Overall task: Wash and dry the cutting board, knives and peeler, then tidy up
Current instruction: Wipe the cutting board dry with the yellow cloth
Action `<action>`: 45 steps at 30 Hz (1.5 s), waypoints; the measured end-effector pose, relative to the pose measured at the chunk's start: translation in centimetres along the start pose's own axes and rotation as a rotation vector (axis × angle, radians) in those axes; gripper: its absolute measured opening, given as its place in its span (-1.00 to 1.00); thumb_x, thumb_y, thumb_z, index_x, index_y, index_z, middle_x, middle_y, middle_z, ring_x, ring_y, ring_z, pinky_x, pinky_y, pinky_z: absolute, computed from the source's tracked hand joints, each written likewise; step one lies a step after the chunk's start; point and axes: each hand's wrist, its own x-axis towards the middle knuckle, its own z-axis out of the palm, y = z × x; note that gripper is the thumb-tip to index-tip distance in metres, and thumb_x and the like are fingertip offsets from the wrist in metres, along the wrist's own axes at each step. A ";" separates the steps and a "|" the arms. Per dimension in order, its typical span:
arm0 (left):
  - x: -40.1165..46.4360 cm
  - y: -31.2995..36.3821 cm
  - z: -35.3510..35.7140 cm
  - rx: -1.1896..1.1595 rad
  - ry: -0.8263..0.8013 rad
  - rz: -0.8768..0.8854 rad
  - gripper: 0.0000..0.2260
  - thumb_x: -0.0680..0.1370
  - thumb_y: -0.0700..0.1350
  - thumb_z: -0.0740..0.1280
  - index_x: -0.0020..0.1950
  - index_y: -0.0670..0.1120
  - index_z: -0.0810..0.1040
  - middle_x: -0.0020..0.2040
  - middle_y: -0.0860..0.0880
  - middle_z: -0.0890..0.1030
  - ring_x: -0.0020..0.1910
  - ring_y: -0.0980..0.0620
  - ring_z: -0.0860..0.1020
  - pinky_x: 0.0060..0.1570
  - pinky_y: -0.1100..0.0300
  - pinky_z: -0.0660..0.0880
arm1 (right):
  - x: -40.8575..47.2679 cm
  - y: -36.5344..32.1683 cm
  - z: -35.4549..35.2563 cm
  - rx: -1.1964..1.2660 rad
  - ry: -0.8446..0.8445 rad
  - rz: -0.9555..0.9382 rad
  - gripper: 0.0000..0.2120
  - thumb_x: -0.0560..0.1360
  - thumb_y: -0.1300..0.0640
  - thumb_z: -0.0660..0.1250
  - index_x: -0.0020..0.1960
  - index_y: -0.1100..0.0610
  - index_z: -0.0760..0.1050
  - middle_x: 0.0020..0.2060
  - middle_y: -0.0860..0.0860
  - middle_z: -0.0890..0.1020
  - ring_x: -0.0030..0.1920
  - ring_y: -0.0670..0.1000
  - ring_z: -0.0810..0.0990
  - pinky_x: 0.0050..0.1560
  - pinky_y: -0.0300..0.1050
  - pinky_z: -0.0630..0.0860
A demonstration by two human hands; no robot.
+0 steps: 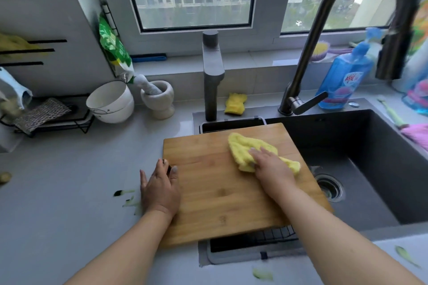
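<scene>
A bamboo cutting board (pixel 215 183) lies flat across the left part of the dark sink (pixel 370 169), over a wire basket (pixel 266 236). My left hand (pixel 159 188) grips the board's left edge, thumb on top and fingers over the side. A crumpled yellow cloth (pixel 245 148) sits on the board's far right area, and my right hand (pixel 271 166) presses flat on it. No knives or peeler are in view.
A tall dark faucet (pixel 324 37) arches over the sink, with a second grey tap (pixel 212 71) behind the board. Blue dish soap (pixel 345 81), a yellow sponge (pixel 235 104), a mortar (pixel 159 99) and white bowls (pixel 111 102) stand at the back. Green peel scraps (pixel 126 194) litter the counter.
</scene>
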 end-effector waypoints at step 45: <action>-3.1 2.5 -0.3 0.042 -0.099 -0.066 -0.49 0.66 0.10 -0.10 0.56 -0.10 0.14 0.57 -0.07 0.15 0.56 -0.01 0.03 0.50 0.07 0.00 | -7.0 7.8 0.7 0.156 0.254 0.168 -0.59 0.56 0.21 0.18 0.37 -0.03 0.44 0.42 0.01 0.41 0.47 0.04 0.27 0.32 0.03 0.35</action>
